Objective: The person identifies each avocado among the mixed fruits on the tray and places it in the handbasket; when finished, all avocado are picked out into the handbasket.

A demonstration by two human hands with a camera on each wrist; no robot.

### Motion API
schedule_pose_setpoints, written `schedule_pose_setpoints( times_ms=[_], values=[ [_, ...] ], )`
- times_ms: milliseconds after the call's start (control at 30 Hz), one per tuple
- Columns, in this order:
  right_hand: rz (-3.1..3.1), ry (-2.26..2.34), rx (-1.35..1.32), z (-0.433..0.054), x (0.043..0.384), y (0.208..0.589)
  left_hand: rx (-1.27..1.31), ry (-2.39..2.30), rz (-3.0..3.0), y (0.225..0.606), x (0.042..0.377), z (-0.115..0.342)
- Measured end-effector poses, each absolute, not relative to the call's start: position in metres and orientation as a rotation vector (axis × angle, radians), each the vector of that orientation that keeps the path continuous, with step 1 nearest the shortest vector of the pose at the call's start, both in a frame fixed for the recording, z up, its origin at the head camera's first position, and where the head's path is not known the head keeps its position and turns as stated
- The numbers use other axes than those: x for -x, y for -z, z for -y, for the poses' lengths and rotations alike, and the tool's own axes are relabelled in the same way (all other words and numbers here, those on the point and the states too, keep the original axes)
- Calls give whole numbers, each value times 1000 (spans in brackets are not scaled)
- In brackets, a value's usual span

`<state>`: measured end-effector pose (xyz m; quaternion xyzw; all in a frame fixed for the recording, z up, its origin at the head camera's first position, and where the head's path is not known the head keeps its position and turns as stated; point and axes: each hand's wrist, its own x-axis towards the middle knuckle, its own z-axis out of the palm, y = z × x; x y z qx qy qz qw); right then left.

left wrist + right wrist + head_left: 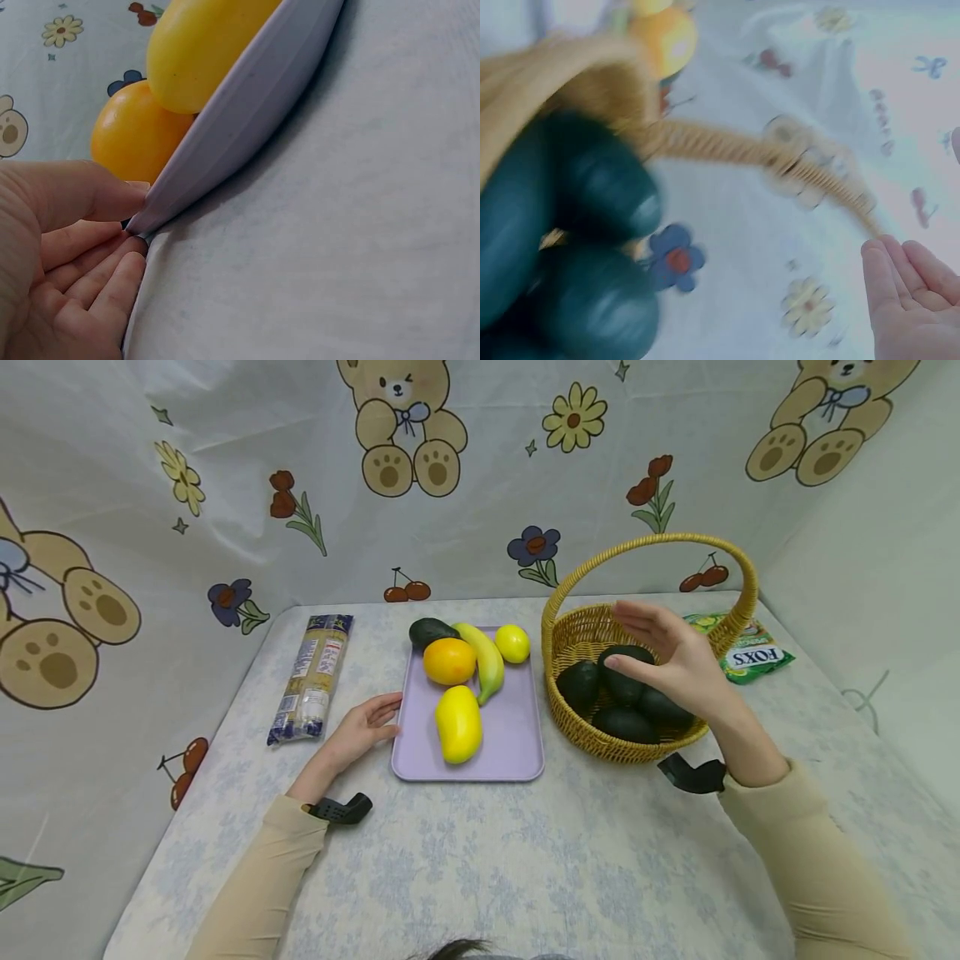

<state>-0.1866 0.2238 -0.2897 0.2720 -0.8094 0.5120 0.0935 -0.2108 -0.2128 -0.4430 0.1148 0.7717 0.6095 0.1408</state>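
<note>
My left hand (363, 727) rests with its fingertips and thumb against the left edge of a lilac tray (510, 743). On the tray lie a yellow mango (458, 724), an orange fruit (450, 662), a banana (489, 664), a lemon (513, 644) and a dark green avocado (432, 632). Over a wicker basket (588, 739) hovers my right hand (678, 664), fingers extended, thumb apart, holding nothing. Several dark avocados (626, 725) fill the basket; the hand partly hides them. In the right wrist view, avocados (600, 300) appear blurred beside the hand (915, 300).
The basket's tall arched handle (660, 539) rises behind the right hand. A green FOX'S bag (750, 652) lies right of the basket, partly hidden. At the left lies a long clear-and-blue packet (311, 681). A printed cloth backdrop (487, 460) stands behind the table.
</note>
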Motion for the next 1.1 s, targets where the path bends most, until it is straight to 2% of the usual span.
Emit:
schedule_pose_setpoints(
  times_ms=[267, 567, 800, 1100],
  values=[
    [2238, -1696, -1025, -176, 192, 277, -317, -1766, -2240, 444, 211, 216],
    [2208, -1765, -1127, -106, 212, 282, -329, -1773, -2237, 442, 210, 217],
    [2342, -1771, -1035, -58, 236, 287, -349, -1789, -2209, 441, 211, 214],
    [2421, -1854, -823, -25, 285, 307, -331, -1800, -2189, 446, 215, 216]
  ],
)
